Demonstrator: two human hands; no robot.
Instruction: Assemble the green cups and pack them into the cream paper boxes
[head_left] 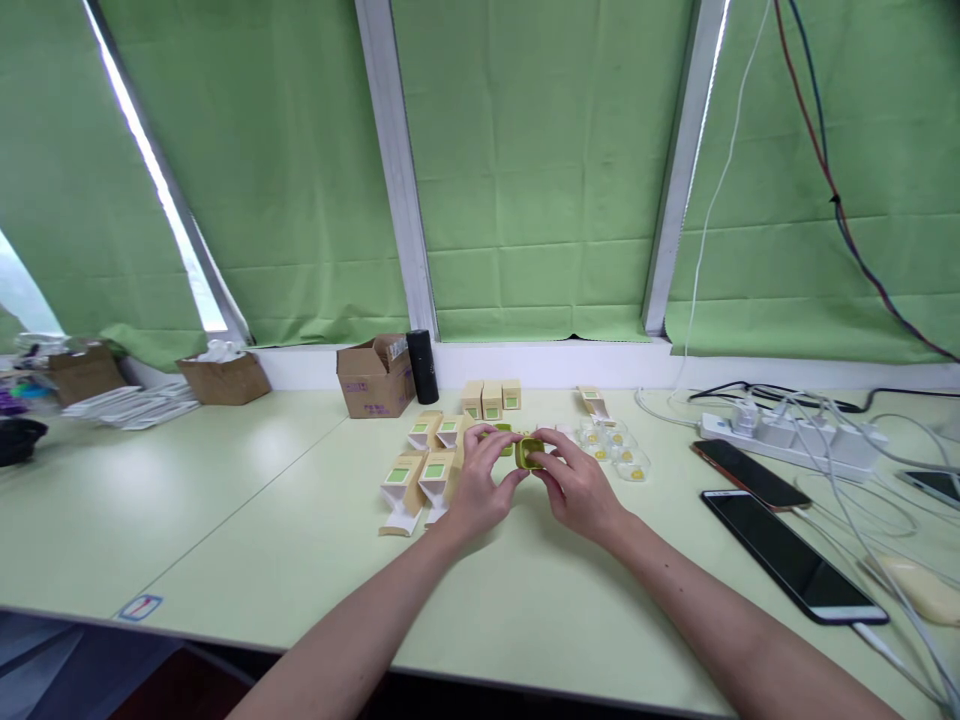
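Between my two hands, above the pale table (pixel 322 590), is a small olive-green open container (pixel 529 453). My left hand (pixel 484 485) is closed on its left side, thumb and fingertips against the edge. My right hand (pixel 581 485) grips the right side, with a finger reaching into the opening. Another green piece (pixel 504 430) shows behind my left fingers; whether it joins the container I cannot tell. Left of my hands stand several cream boxes (pixel 403 483) with green labels and open flaps. Close to my right hand lie clear plastic pieces (pixel 630 462) with yellow centres.
Several closed cream boxes (pixel 491 400) stand farther back, and an open one (pixel 592 402) lies right. A cardboard carton (pixel 375 378) and black cylinder (pixel 422 367) are by the wall. On the right are a power strip (pixel 795 445), cables and phones (pixel 791 555).
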